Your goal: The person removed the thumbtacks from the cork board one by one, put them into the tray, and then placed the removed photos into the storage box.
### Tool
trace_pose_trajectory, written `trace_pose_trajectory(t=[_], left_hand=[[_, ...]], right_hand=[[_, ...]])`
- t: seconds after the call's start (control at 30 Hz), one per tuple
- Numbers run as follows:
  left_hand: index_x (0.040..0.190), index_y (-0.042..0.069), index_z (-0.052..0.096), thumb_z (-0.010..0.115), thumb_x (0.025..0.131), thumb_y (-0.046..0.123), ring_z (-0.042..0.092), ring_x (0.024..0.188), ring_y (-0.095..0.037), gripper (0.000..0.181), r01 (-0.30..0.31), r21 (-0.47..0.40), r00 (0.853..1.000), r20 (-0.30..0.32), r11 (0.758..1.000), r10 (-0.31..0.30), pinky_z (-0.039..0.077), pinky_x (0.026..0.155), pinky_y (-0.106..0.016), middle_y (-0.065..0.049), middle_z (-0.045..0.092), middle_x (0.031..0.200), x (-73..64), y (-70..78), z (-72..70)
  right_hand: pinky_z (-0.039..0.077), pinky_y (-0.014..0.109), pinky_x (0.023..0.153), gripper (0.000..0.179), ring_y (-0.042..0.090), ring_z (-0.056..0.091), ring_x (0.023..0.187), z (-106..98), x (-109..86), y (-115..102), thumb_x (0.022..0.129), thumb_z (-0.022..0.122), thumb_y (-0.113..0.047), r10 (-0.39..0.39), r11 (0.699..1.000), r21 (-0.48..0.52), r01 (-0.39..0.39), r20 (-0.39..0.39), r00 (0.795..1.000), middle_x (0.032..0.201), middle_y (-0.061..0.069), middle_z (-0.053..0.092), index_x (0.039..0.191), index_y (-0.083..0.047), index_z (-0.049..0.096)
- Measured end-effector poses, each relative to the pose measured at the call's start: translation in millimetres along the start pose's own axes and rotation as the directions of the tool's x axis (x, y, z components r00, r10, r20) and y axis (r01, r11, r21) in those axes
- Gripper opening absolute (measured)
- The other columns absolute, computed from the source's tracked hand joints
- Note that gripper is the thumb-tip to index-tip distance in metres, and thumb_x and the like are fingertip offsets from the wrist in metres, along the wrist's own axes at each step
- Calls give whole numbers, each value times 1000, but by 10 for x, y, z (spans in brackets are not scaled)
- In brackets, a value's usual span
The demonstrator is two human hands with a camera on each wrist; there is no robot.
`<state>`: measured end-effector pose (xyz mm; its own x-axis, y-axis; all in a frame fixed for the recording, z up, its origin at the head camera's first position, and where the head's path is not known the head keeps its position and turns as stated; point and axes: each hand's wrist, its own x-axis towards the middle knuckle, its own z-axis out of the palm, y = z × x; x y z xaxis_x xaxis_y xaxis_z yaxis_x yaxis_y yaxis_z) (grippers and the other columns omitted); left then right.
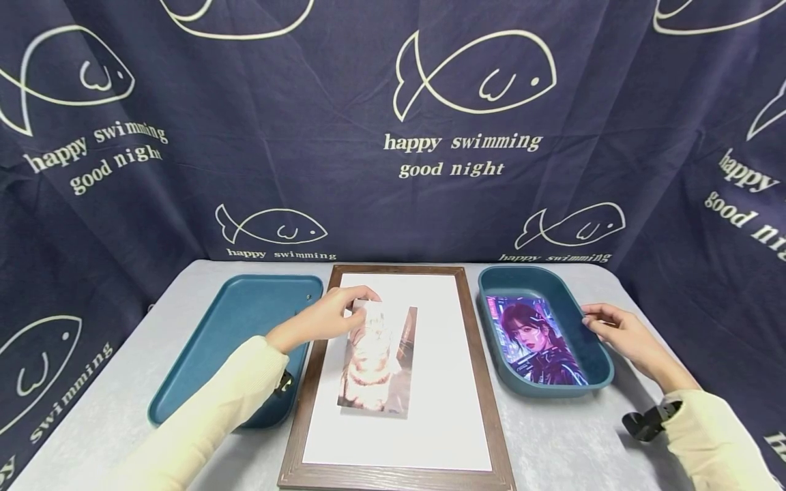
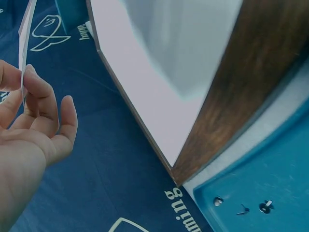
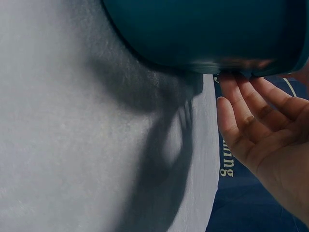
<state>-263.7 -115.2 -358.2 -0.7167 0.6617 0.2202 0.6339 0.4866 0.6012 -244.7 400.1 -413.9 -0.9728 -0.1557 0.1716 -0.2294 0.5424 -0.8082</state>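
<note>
My left hand (image 1: pixel 334 317) pinches the top of a glossy photo print (image 1: pixel 368 378) with a pale, glare-washed picture. The print hangs over the white panel of a brown wooden frame (image 1: pixel 399 477), casting a thin shadow. In the left wrist view the print (image 2: pixel 23 46) appears nearly edge-on between thumb and fingers. At the right, the fingertips of my right hand (image 1: pixel 632 344) touch the outer side of a deep teal box (image 1: pixel 555 391). Inside that box lies a picture of a dark-haired figure (image 1: pixel 534 341) in purple and blue. The right thumb is mostly hidden in the right wrist view.
A shallow teal tray (image 1: pixel 245 300) sits left of the frame, partly under my left sleeve. Small metal pieces (image 2: pixel 265 207) lie in its corner. A grey-white cloth (image 1: pixel 552 436) covers the table. Behind hangs a dark blue curtain (image 1: pixel 356 136) with fish drawings.
</note>
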Motion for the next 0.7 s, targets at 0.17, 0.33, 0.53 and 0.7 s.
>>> trace_pose_trajectory(t=[0.17, 0.33, 0.53, 0.7], left_hand=[[109, 9, 60, 46, 83, 5, 40, 58, -10, 30, 9, 2, 998, -63, 1000, -9, 40, 59, -27, -3, 63, 99, 98, 41, 6], [110, 7, 61, 47, 83, 4, 46, 66, -13, 30, 18, -5, 996, -90, 1000, -18, 43, 64, -29, -3, 63, 96, 181, 94, 5], [111, 10, 60, 48, 82, 5, 49, 75, -15, 32, 47, 19, 991, -123, 999, -44, 44, 71, -29, -2, 64, 104, 288, 156, 7], [110, 8, 60, 48, 81, 5, 49, 78, -16, 32, 43, 11, 988, -148, 999, -41, 44, 71, -30, -5, 63, 103, 403, 210, 15]], right_hand=[[42, 18, 59, 18, -6, 51, 74, 0, 2, -7, 91, 52, -7, 13, 1000, -17, -13, 3, 1000, 85, -24, 57, 107, -14, 56], [42, 18, 60, 17, -6, 51, 74, 0, 5, -15, 91, 51, -9, 25, 999, -30, -25, 7, 1000, 85, -23, 57, 108, -11, 55], [42, 17, 60, 18, -5, 51, 74, -2, 0, -16, 91, 52, -7, 19, 1000, -1, -19, 7, 1000, 85, -22, 57, 106, -16, 56], [42, 17, 60, 20, -5, 52, 74, -7, 4, -2, 90, 52, -6, 8, 1000, 12, -8, 14, 1000, 85, -22, 58, 106, -18, 56]])
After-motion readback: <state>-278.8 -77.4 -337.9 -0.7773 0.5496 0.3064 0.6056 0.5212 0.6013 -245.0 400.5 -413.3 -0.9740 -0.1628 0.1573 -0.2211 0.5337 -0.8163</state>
